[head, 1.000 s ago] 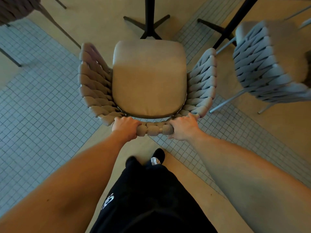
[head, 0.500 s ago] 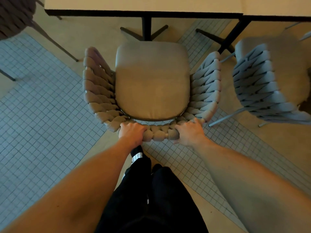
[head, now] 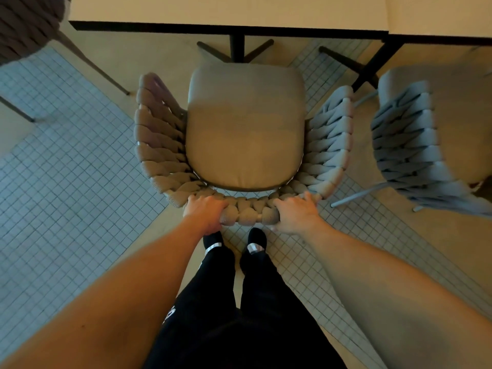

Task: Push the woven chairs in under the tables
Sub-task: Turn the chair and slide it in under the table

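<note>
grey mosaic tiles (head: 66,182), beige floor (head: 159,59), black trousers (head: 239,315)

Woven chair (head: 245,134) before the table (head: 226,9) — second chair (head: 431,139) to its right

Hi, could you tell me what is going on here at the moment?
A person is standing behind a woven chair and gripping the top of its backrest with the left hand and the right hand. The chair faces a table, and its seat's front edge is just short of the table's edge, so it is not yet pushed in. A second woven chair stands to the right at the next table, angled away from it.
</note>
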`<state>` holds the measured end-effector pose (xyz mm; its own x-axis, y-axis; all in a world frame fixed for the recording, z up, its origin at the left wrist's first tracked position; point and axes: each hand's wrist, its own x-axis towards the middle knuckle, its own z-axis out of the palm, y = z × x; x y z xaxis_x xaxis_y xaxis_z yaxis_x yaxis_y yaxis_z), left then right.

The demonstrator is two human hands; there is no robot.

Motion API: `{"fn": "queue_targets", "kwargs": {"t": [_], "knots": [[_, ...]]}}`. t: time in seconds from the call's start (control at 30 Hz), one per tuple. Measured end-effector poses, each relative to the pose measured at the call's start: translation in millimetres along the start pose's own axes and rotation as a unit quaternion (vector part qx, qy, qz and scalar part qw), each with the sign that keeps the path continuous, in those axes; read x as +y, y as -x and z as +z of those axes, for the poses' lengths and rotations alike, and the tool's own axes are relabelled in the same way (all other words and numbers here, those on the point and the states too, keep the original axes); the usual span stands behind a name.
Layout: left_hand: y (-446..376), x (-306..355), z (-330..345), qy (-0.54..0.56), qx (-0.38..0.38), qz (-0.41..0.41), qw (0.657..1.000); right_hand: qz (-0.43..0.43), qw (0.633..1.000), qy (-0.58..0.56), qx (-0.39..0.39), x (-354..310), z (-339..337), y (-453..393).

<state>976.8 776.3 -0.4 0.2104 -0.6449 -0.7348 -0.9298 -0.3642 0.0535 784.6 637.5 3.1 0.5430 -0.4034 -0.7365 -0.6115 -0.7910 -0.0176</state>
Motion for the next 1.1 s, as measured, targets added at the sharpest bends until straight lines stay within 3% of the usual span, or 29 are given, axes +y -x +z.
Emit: {"fn": "queue_targets", "kwargs": {"t": [0.23, 0.43, 0.63, 1.1], "knots": [[15, -4, -14, 0.088, -0.003, -0.020, 0.996, -0.033, 0.999, -0.033, -0.015, 3, -22, 9], [33, -12, -21, 0.169, 0.068, -0.078, 0.980, -0.072, 0.997, -0.028, -0.008, -13, -47, 7], [65, -29, -14, 0.268, 0.113, -0.157, 0.944, -0.125, 0.992, 0.014, 0.002, -42, -70, -1], [142, -151, 33, 0.361, 0.110, -0.276, 0.884, -0.222, 0.969, 0.106, 0.008, -196, -130, -30]]}}
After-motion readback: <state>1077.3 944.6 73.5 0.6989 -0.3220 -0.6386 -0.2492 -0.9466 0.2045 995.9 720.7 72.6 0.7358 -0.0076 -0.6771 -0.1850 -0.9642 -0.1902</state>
